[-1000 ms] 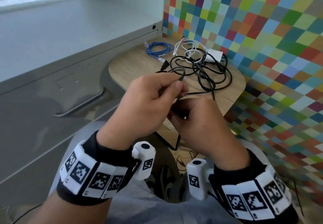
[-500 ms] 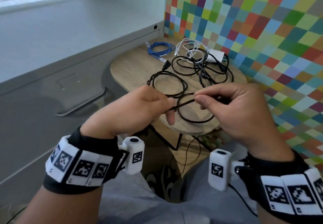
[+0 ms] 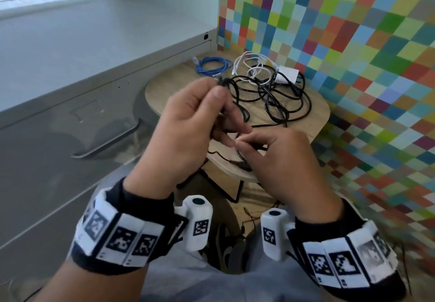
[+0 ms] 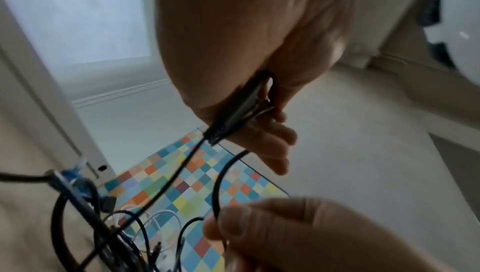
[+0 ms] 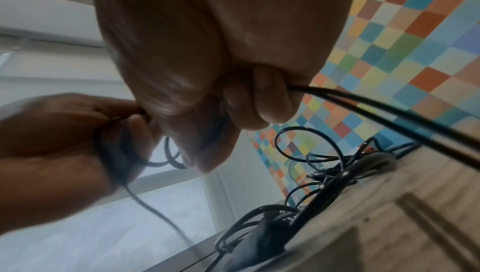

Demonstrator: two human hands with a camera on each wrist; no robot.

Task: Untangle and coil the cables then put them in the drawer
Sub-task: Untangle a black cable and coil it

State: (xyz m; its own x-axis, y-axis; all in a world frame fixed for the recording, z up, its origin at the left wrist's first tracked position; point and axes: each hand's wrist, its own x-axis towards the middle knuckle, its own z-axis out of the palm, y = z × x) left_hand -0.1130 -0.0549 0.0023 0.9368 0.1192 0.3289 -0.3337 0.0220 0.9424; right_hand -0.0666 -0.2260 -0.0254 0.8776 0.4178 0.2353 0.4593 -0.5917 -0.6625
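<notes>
My left hand [image 3: 200, 118] pinches coiled loops of a thin black cable [image 4: 233, 108] above the small wooden table [image 3: 169, 89]. My right hand [image 3: 268, 151] grips the same black cable [image 5: 363, 100] a little lower and to the right, fingers curled round it. The rest of the black cable lies in a loose tangle [image 3: 277, 97] on the table beyond my hands. A white cable with a white charger [image 3: 286, 75] is mixed into that tangle. A coiled blue cable [image 3: 211, 66] lies at the table's far left. The grey drawer front with its handle [image 3: 110, 144] is at the left, closed.
A wall of coloured squares [image 3: 353, 42] runs along the right, close behind the table. A grey cabinet top [image 3: 94, 42] stretches to the left. My lap is below my hands, and the table's black legs [image 3: 233, 191] stand in front of my knees.
My left hand has risen with the gathered loops. My right hand has dropped from beside it to a lower grip on the cable, and the loop that hung open between my hands is gone.
</notes>
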